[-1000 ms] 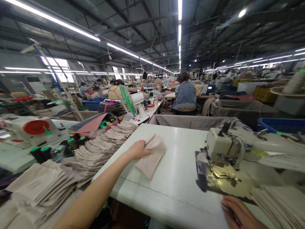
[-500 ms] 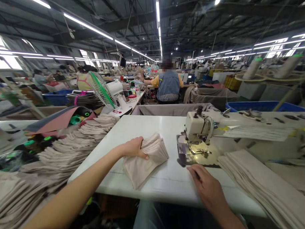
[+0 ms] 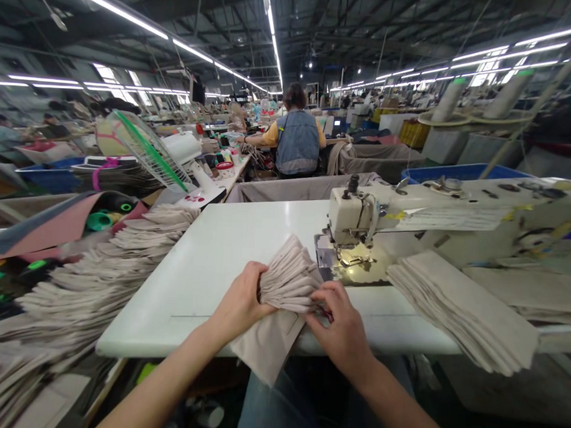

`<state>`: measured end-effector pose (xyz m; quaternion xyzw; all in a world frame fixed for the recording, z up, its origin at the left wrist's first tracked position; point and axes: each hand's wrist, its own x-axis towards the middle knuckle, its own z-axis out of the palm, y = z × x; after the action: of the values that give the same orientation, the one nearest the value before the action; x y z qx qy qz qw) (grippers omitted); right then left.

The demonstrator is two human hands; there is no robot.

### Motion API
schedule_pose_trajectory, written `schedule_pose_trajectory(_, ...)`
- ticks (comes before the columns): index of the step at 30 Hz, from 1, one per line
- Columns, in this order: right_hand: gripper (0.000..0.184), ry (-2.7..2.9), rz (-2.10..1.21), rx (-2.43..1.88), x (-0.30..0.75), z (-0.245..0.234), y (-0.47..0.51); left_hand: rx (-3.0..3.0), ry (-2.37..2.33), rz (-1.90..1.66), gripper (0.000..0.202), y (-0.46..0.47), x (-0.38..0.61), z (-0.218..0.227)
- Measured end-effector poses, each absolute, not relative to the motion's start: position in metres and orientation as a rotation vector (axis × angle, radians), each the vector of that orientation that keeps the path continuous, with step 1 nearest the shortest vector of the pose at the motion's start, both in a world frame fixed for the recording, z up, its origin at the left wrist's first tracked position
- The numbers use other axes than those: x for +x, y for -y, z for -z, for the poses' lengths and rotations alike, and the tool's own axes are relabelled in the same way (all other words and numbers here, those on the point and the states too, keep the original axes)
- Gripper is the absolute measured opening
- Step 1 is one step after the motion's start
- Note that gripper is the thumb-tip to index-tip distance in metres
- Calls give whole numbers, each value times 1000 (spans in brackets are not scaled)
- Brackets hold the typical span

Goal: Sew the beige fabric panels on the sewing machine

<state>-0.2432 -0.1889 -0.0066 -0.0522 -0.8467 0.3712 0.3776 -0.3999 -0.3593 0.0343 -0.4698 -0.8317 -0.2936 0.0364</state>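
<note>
A bundle of beige fabric pieces (image 3: 287,276) is bunched between my hands at the front of the white table (image 3: 247,237). My left hand (image 3: 248,294) is closed around its left side, thumb across the front. On the right edge my right hand (image 3: 335,315) pinches the layers between thumb and fingers. A lower flap of the cloth hangs past the table's front edge. The sewing machine (image 3: 353,216) stands just beyond my right hand, its needle area over a shiny metal plate (image 3: 358,269).
A folded beige fabric stack (image 3: 464,307) lies right of the machine plate. Along the table's left side runs a long row of beige pieces (image 3: 91,276). A white fan (image 3: 151,150) and a seated person in a denim vest (image 3: 297,142) are ahead. A blue bin (image 3: 465,173) stands behind the machine.
My right hand has moved left from beside the machine plate and taken hold of the bundle. The bundle has come nearer the table's front edge and is bunched more. The view has shifted.
</note>
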Motion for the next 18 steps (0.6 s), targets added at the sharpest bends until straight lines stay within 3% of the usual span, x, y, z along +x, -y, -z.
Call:
schedule_pose_trajectory(3,7,2152,-893,-102,-237,7,191,-1501,2455,869,51,363,-400,-32)
schedule_pose_trajectory(12,23,2198,-761,129,-226,13,189,-1543,2377,837,49,365,-399,-29)
schedule_pose_trajectory(16,12,2154,-944,144,-225,12,190,-1553,2377,827,50,365,-400,-29)
schedule_pose_trajectory(18,17,2123,-1107,23,-225,11,190,-1549,2390,825,51,366,-400,-30)
